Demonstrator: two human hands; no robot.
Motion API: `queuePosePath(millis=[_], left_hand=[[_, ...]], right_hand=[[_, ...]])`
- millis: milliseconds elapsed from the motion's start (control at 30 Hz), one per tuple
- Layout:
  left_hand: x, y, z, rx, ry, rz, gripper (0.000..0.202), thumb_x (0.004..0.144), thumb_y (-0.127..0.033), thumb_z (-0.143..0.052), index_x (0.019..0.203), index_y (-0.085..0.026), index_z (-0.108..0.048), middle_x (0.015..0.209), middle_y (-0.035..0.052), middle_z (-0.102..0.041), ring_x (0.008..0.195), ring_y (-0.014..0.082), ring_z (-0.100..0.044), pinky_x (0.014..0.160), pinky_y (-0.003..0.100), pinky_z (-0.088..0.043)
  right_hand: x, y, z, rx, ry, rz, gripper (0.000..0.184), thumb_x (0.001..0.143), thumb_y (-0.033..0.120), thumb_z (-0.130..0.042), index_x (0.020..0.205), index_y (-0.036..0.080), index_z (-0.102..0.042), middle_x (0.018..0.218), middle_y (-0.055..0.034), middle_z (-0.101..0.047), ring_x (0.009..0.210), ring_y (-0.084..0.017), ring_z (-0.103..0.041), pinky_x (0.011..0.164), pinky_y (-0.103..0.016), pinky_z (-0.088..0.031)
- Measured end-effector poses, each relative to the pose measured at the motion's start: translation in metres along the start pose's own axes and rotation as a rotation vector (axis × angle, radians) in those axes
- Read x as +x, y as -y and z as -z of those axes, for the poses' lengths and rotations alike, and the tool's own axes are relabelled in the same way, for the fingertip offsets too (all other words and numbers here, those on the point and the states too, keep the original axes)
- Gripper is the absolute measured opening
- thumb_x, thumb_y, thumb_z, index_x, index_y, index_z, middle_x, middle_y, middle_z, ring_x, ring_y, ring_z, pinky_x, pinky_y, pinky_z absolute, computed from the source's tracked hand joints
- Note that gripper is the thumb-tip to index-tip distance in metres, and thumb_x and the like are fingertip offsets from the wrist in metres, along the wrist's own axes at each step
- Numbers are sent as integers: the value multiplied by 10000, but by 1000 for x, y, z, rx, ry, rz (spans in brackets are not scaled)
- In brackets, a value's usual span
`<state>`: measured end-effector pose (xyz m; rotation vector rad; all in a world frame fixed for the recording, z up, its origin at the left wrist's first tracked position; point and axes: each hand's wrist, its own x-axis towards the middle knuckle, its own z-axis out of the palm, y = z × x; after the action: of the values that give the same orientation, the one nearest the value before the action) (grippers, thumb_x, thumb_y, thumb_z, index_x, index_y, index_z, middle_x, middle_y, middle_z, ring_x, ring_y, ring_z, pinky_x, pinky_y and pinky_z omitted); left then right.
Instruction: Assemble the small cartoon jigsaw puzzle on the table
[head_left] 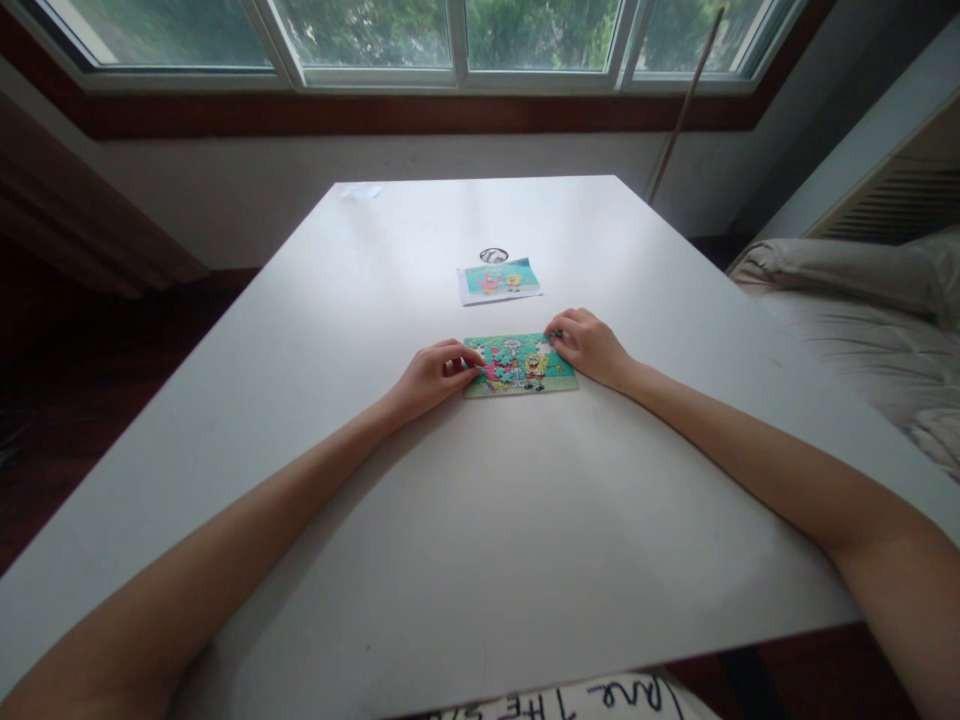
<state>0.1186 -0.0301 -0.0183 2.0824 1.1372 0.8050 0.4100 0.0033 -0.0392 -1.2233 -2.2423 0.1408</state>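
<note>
A small cartoon jigsaw puzzle [559,381] lies flat on the white table, with several loose pieces heaped over its middle and left part. White gaps show in its upper right area. My left hand [436,378] rests at the puzzle's left edge, thumb and fingers pinched together over it; whatever is between the fingertips is too small to make out. At the upper right corner, my right hand [592,346] is closed in a pinch on a small dark-teal puzzle piece [555,333]. Beyond the puzzle lies a picture card [501,281] with a similar cartoon scene.
The white table [480,520] narrows toward the window wall. A round dark-rimmed mark or opening [493,256] sits behind the card. White paper [361,192] lies at the far left corner. A thin stick [686,105] leans by the window; a cushioned seat [832,330] stands right.
</note>
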Motion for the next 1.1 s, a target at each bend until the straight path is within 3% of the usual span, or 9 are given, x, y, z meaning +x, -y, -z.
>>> queuePosePath(millis=[1100], left_hand=[[0,1,-2,75,-26,-61,249,833,-349,-584,853,-157,-742,877,34,-617,565,55,-454,590,206,-435]], right_hand=[[1,-1,0,-7,-12,28,156,838,131,-567,899,202,-691,965,-85,-704,935,-246,-605,855,-378,-508]])
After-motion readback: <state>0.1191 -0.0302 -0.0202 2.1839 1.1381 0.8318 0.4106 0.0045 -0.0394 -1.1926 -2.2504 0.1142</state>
